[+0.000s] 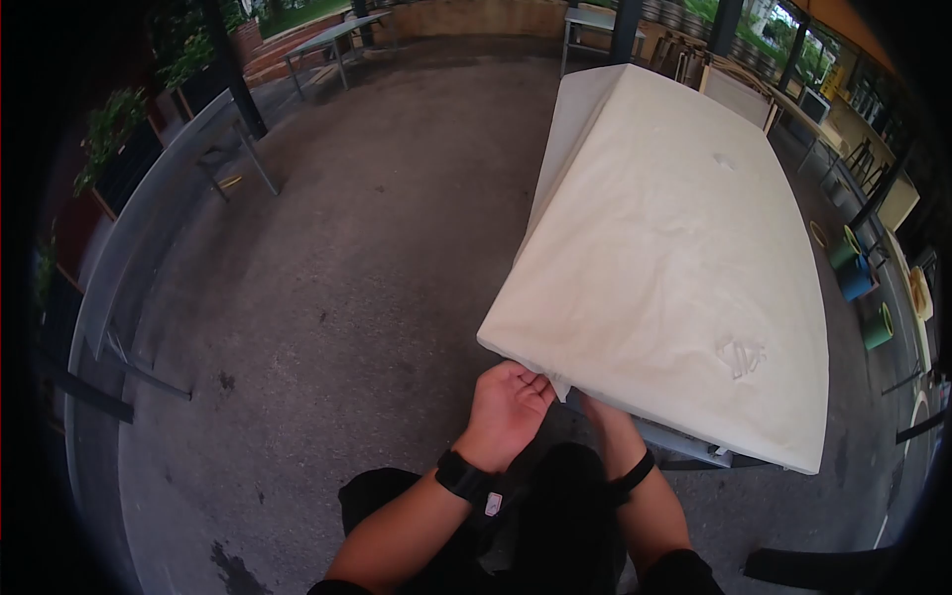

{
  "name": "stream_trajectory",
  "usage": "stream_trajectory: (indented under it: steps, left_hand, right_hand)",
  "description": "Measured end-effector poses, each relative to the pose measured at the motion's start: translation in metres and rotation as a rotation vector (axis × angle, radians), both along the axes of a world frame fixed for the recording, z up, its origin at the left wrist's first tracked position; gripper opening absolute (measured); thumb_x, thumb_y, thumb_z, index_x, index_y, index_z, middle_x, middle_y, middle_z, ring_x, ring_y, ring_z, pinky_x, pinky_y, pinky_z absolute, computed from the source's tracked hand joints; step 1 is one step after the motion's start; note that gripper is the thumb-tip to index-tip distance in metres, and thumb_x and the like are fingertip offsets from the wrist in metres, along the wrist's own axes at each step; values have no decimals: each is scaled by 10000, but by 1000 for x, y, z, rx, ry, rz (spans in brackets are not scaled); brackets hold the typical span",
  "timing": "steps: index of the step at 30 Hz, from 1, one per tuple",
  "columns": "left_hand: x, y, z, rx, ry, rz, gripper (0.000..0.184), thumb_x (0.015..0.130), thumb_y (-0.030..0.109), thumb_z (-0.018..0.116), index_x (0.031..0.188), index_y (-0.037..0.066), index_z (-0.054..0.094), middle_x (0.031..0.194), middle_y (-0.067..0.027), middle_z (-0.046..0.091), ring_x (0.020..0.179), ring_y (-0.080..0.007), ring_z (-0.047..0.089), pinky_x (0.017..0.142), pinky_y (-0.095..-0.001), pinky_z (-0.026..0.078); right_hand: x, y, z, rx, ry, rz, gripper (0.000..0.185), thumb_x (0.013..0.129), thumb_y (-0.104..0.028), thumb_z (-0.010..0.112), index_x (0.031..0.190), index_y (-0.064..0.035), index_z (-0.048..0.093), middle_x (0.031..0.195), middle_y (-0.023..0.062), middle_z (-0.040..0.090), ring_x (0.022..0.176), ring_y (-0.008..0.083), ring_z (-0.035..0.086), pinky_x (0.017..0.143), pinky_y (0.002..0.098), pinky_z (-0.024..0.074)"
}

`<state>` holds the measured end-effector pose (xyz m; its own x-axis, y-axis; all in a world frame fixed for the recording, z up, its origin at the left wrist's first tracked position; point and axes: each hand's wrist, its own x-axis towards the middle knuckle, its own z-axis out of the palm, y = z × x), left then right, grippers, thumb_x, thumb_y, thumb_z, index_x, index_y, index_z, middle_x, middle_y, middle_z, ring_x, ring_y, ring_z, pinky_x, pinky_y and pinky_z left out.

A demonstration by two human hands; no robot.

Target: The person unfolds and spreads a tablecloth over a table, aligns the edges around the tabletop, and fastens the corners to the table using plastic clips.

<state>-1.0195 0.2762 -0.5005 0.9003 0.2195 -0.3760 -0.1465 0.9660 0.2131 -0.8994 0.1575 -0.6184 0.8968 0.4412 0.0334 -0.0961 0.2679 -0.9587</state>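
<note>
A cream tablecloth [674,228] covers a long table in front of me and drapes down its left side. Close to the table's near left corner, my left hand [508,412] is turned palm up, its fingers curled in at the cloth's lower edge and pinching a small flap of it. My right hand [603,418] reaches under the near edge just to the right; its fingers are hidden beneath the cloth. Part of the grey metal table frame [684,444] shows below the hem. Two wrinkled marks show on the cloth's top.
Dark paved floor [347,258] spreads to the left. A grey table [337,38] stands at the far left, another [592,22] behind the covered one. Green [879,327] and blue [855,280] bins line the right side. A dark post [230,69] rises at the left.
</note>
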Motion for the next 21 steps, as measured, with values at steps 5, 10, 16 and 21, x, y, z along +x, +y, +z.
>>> stream_trajectory:
  steps: [5,10,16,21]
  left_hand:
    - [-8,-2,9,-48,-8,1,260,857,92,490,1084,-29,526,1130,-136,556,1108,-255,512,1037,-420,393]
    - [-19,-8,26,-69,187,-88,239,819,76,540,1039,-16,528,1211,-166,515,1170,-303,478,1100,-441,346]
    - [-21,-7,23,8,-47,-34,342,830,83,510,1141,-59,511,1227,-169,506,1229,-280,442,1126,-417,324]
    - [-20,-10,15,-85,-140,57,398,845,89,468,1207,-77,473,1256,-167,493,1249,-274,425,1142,-408,304]
  right_hand:
    - [-9,13,38,336,370,65,531,948,-335,565,1374,-56,412,1377,125,470,1267,283,455,1025,409,413]
    - [-8,4,52,466,513,278,509,967,-394,492,1353,-67,435,1342,115,494,1233,280,472,1010,415,425]
    - [-11,-1,67,686,644,194,503,974,-412,462,1345,-72,457,1340,86,509,1226,258,473,1042,406,386]
    - [-12,-5,53,593,519,307,512,936,-374,551,1345,-78,466,1360,70,503,1259,239,445,1096,400,319]
